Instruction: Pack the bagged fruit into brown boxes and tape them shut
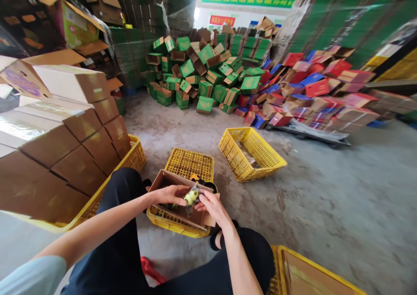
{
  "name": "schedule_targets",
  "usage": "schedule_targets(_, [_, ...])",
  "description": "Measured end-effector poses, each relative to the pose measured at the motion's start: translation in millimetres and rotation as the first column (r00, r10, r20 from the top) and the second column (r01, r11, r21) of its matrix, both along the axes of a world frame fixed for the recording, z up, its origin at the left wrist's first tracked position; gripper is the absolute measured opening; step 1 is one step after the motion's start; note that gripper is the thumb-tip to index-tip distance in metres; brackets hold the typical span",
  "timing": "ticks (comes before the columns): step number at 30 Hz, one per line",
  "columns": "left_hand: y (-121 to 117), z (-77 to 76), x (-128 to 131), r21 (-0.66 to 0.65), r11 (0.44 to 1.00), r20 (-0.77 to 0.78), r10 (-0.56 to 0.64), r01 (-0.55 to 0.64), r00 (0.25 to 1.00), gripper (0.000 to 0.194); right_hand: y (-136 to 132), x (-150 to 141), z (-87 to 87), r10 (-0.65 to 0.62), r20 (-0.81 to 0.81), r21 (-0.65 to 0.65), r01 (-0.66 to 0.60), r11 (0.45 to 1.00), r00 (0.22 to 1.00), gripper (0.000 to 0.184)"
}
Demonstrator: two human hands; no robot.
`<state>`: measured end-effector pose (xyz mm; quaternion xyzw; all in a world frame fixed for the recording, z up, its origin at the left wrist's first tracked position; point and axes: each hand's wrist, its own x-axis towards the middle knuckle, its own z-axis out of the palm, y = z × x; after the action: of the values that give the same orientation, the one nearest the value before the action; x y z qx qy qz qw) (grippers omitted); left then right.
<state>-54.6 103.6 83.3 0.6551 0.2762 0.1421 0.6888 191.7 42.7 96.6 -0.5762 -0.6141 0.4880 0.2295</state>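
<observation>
My left hand (171,195) and my right hand (211,204) meet over an open brown cardboard box (182,214). Both are closed on a small yellow-green item in a clear plastic wrap (192,196), which they hold between them just above the box. The box rests on an upturned yellow plastic crate (190,164) between my knees. I cannot make out what lies inside the box.
A stack of brown cartons (58,147) fills a yellow crate at my left. Another yellow crate (250,154) lies tilted ahead, a third (312,275) at lower right. Green boxes (202,77) and red-blue boxes (312,91) are heaped on the concrete floor behind.
</observation>
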Motion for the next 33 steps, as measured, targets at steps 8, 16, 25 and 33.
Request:
schedule_targets(8, [-5,31.6,-3,-0.054,0.997,0.060,0.058,-0.054,0.997,0.065,-21,0,2.9,-0.318,-0.294,0.002,0.333,0.943,0.901,0.061])
schedule_targets(16, [8,-2.5,0,-0.152,0.969,0.133,0.215,-0.195,0.967,0.074,-23,-7,-11.1,-0.429,-0.165,0.066,0.444,0.894,0.888,0.064])
schedule_targets(25, [15,-0.8,6,-0.168,0.957,0.179,0.267,-0.238,0.947,0.065,-13,-7,-8.7,-0.495,-0.264,-0.053,0.500,0.864,0.828,0.061])
schedule_targets(33, [9,-17.7,3,-0.261,0.926,0.102,0.308,-0.273,0.946,0.074,-23,-13,-2.9,-0.552,-0.347,-0.223,0.505,0.834,0.758,0.063])
